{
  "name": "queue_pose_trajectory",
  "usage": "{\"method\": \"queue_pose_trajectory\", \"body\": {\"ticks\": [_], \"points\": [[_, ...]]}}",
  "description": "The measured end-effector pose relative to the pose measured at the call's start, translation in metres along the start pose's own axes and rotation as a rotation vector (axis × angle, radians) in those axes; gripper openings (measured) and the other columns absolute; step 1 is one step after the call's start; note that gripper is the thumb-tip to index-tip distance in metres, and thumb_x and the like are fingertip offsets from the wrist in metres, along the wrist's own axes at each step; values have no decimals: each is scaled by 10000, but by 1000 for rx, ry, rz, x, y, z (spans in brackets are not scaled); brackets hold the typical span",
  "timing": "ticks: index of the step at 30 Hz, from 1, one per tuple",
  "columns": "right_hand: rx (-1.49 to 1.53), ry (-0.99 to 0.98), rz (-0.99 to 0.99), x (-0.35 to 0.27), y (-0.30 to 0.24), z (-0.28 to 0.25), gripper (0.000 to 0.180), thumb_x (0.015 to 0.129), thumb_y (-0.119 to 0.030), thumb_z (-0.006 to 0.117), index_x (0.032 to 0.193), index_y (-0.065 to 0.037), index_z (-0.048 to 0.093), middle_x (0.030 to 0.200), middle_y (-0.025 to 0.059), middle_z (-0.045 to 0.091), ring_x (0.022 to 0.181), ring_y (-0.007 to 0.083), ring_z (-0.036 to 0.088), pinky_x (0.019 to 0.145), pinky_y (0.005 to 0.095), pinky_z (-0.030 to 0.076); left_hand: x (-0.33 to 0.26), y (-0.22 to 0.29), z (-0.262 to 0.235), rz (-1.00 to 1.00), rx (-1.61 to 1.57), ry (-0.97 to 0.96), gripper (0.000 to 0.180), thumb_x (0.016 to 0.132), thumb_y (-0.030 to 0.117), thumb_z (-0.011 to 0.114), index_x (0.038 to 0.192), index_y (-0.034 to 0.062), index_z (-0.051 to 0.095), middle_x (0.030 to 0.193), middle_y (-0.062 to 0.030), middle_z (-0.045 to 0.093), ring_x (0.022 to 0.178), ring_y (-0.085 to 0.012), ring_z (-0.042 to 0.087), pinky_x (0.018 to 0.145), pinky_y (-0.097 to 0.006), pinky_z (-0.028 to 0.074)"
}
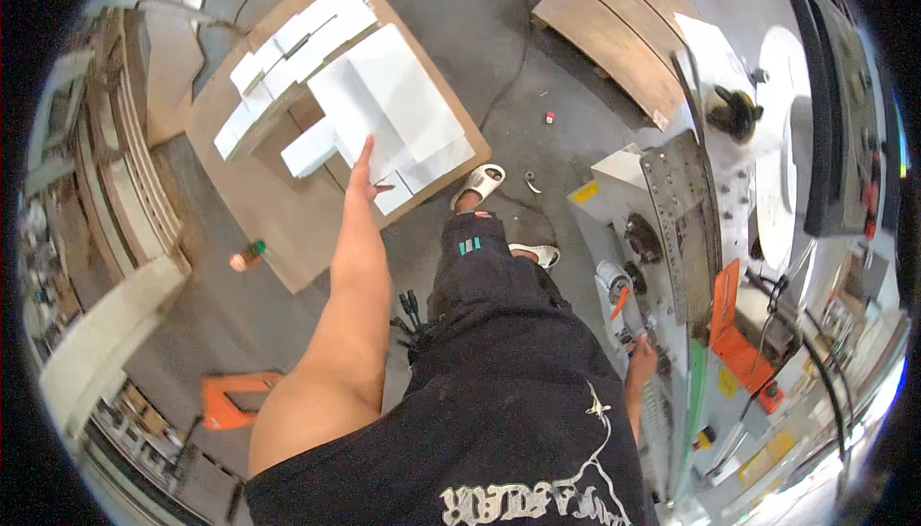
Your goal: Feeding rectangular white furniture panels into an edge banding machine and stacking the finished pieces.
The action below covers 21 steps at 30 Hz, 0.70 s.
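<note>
White panels (pixel 393 94) are lying in a flat pile on a brown board (pixel 264 205), filling the area toward its right corner and coming close to its lower right edge. The left hand (pixel 365 183) is reaching over the lower side of this pile, its thumb standing away from a long, straight forefinger; the grip is looking spread, though I cannot tell whether the fingertips are touching the top panel. A small white block (pixel 309 149) is lying near the board's middle, and smaller white pieces (pixel 312 32) are forming a stepped row along its upper left edge. Just beyond the lower left edge, a green-topped bottle (pixel 249 257) is resting on the grey floor (pixel 580 152). The right hand (pixel 642 361) is hanging well apart from the board, beside a machine and near its orange lever (pixel 620 303); whether it is pinching anything, I cannot tell. A slatted wooden pallet (pixel 614 23) is lying past the board's right corner, across a strip of floor
</note>
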State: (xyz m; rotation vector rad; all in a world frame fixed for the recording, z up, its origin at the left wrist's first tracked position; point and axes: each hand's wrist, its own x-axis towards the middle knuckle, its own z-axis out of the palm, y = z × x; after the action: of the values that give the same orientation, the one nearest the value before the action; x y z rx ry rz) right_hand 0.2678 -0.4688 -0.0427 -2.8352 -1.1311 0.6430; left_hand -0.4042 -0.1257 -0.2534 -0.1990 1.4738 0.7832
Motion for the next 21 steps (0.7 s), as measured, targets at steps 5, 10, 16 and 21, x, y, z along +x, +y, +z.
{"method": "queue_pose_trajectory", "body": {"ticks": [5, 10, 16, 21], "points": [[64, -219, 6, 23, 2, 7, 380, 919, -343, 523, 877, -5, 690, 742, 103, 652, 674, 208, 601, 674, 352, 462, 6, -18, -7, 31, -529, -155, 725, 719, 446, 780, 1307, 145, 482, 1324, -92, 482, 1246, -352, 396, 956, -638, 342], [165, -607, -172, 47, -88, 9, 258, 897, -223, 546, 934, -1, 675, 807, 78, 662, 764, 185, 611, 737, 304, 468, -5, -12, -30, 181, -603, -84, 693, 759, 422, 754, 1305, 114, 460, 1260, -117, 521, 1184, -335, 470, 969, -590, 371], [272, -627, -199, 71, -187, 18, 310, 928, -281, 556, 1051, -8, 634, 899, 60, 668, 814, 140, 608, 752, 266, 458, -11, 29, -61, 90, -469, -112, 723, 746, 429, 763, 1307, 86, 463, 1237, -116, 538, 1157, -307, 498, 962, -555, 387], [53, -730, -245, 49, -277, 14, 302, 932, -252, 552, 1062, 8, 632, 956, 55, 662, 878, 121, 598, 787, 258, 451, 9, 67, -85, 221, 97, -209, 846, 702, 516, 742, 1351, 78, 421, 1298, -119, 507, 1178, -213, 508, 982, -367, 418]]}}
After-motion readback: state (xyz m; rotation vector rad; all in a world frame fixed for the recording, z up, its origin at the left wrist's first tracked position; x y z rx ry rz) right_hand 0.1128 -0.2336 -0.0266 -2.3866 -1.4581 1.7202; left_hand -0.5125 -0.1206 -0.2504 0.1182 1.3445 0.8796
